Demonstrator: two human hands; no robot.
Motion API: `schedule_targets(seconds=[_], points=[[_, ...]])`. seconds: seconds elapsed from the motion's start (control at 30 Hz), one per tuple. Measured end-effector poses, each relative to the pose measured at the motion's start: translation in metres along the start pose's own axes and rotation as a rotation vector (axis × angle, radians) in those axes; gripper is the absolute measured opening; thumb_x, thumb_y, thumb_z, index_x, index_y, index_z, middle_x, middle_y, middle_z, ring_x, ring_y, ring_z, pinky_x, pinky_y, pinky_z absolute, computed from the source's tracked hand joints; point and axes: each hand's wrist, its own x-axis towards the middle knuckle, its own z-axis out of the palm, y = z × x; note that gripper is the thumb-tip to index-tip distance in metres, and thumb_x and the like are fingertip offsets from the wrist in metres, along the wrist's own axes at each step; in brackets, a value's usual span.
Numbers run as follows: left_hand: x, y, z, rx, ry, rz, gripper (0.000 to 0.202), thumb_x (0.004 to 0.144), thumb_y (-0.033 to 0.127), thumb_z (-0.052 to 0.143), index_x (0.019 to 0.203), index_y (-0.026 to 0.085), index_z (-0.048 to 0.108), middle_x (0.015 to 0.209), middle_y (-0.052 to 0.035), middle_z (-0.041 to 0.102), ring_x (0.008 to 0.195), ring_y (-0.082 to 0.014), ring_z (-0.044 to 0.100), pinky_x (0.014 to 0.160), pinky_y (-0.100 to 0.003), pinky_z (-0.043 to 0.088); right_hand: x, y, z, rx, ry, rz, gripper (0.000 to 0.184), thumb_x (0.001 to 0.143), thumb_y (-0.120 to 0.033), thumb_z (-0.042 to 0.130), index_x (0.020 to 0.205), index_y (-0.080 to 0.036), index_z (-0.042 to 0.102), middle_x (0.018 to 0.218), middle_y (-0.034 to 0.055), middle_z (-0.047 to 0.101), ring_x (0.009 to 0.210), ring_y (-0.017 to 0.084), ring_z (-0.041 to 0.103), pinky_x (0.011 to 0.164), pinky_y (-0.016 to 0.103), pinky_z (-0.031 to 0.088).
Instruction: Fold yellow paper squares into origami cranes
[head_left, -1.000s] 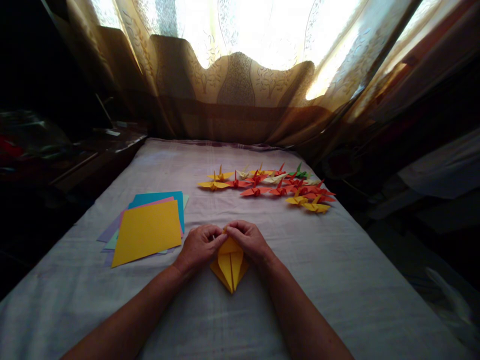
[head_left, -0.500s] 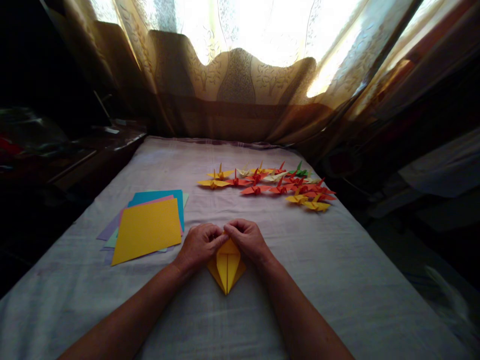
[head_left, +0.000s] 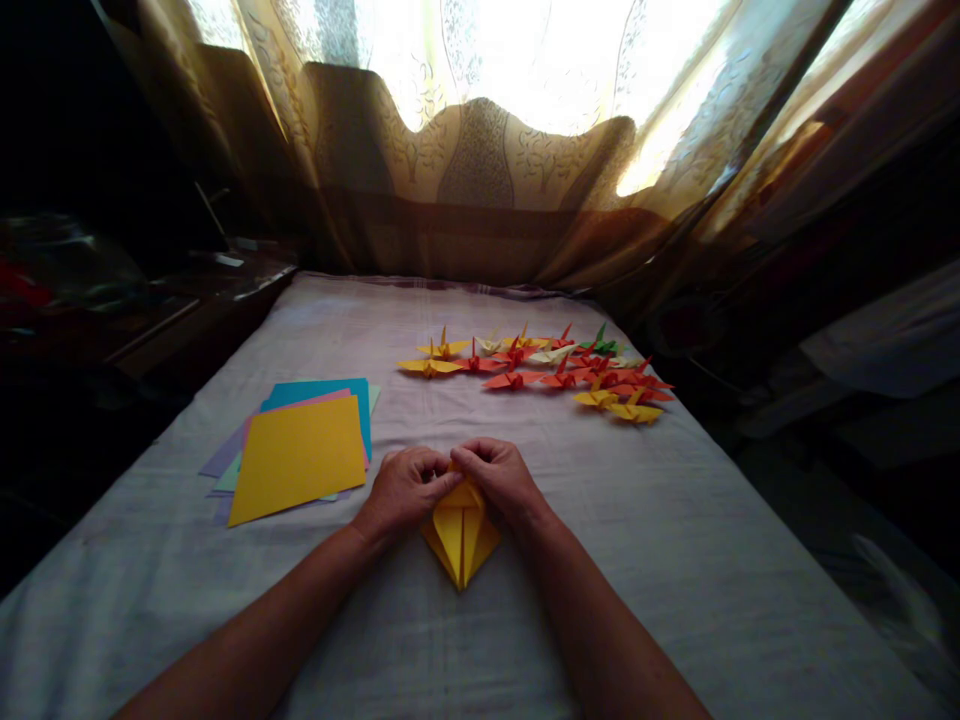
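Between my hands is a yellow folded origami paper (head_left: 461, 540), its point directed toward me and two long flaps meeting along a centre slit. My left hand (head_left: 411, 490) pinches its far top corner from the left, thumb over the fold. From the right, my right hand (head_left: 499, 478) grips the same far end, its thumb nearly touching the left one. The fingertips partly cover the top of the paper.
Left of my hands lies a fanned stack of coloured square sheets (head_left: 300, 460), yellow on top. Farther off to the right stand several folded paper cranes (head_left: 516, 380) in red, yellow, cream and green. A patterned curtain (head_left: 480, 160) hangs beyond the cloth-covered surface (head_left: 675, 580).
The flaps of the yellow folded paper have parted slightly along the centre slit, and its lower point sits a little farther right. Both hands keep their pinch at the far end.
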Motion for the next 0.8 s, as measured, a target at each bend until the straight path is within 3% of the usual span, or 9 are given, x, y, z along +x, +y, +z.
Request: schedule_targets(seconds=[0.17, 0.3, 0.4, 0.57, 0.67, 0.8], points=[[0.000, -0.003, 0.001, -0.004, -0.005, -0.018, 0.023, 0.075, 0.037, 0.062, 0.064, 0.019, 0.071, 0.063, -0.0004, 0.067, 0.061, -0.0151, 0.057, 0.056, -0.023, 0.039, 0.001, -0.005, -0.012, -0.087, -0.091, 0.022, 0.038, 0.065, -0.054, 0.073, 0.060, -0.017, 0.063, 0.052, -0.0055, 0.051, 0.049, 0.007, 0.041, 0.047, 0.020, 0.032], [0.000, -0.004, -0.001, 0.014, -0.046, 0.002, 0.027, 0.079, 0.040, 0.061, 0.065, 0.019, 0.072, 0.063, -0.0005, 0.067, 0.061, -0.0150, 0.057, 0.058, -0.023, 0.040, 0.001, -0.004, -0.018, -0.070, -0.185, -0.005, 0.034, 0.064, -0.050, 0.076, 0.073, -0.018, 0.071, 0.062, -0.0033, 0.062, 0.057, 0.009, 0.052, 0.056, 0.021, 0.041], [0.001, -0.003, -0.005, 0.027, -0.083, 0.021, 0.026, 0.079, 0.041, 0.061, 0.072, 0.020, 0.074, 0.067, -0.0008, 0.069, 0.064, -0.0157, 0.059, 0.061, -0.024, 0.042, 0.002, 0.000, -0.017, -0.062, -0.197, -0.031, 0.031, 0.062, -0.047, 0.078, 0.071, -0.018, 0.070, 0.068, -0.0011, 0.067, 0.063, 0.012, 0.057, 0.061, 0.023, 0.045], [-0.004, -0.006, -0.013, -0.014, -0.128, 0.026, 0.040, 0.081, 0.045, 0.060, 0.109, 0.020, 0.072, 0.083, -0.0028, 0.074, 0.072, -0.0179, 0.064, 0.066, -0.025, 0.047, -0.001, 0.007, -0.022, -0.100, 0.036, -0.111, 0.033, 0.064, -0.050, 0.072, 0.071, -0.019, 0.066, 0.064, -0.0019, 0.063, 0.058, 0.012, 0.054, 0.056, 0.024, 0.044], [-0.010, -0.008, -0.014, 0.031, -0.134, 0.038, 0.040, 0.080, 0.045, 0.061, 0.109, 0.020, 0.072, 0.094, -0.0058, 0.076, 0.084, -0.0218, 0.067, 0.074, -0.029, 0.049, -0.010, 0.010, -0.028, -0.134, 0.155, -0.155, 0.033, 0.069, -0.051, 0.066, 0.074, -0.019, 0.063, 0.065, -0.0016, 0.061, 0.058, 0.012, 0.053, 0.057, 0.024, 0.046], [-0.022, 0.001, -0.012, 0.231, -0.075, 0.022, 0.030, 0.082, 0.036, 0.064, 0.107, 0.022, 0.072, 0.098, -0.0061, 0.076, 0.090, -0.0236, 0.068, 0.080, -0.031, 0.047, -0.021, 0.016, -0.030, -0.197, 0.207, -0.199, 0.030, 0.072, -0.049, 0.061, 0.077, -0.020, 0.060, 0.068, -0.0011, 0.061, 0.060, 0.013, 0.054, 0.059, 0.025, 0.047]])
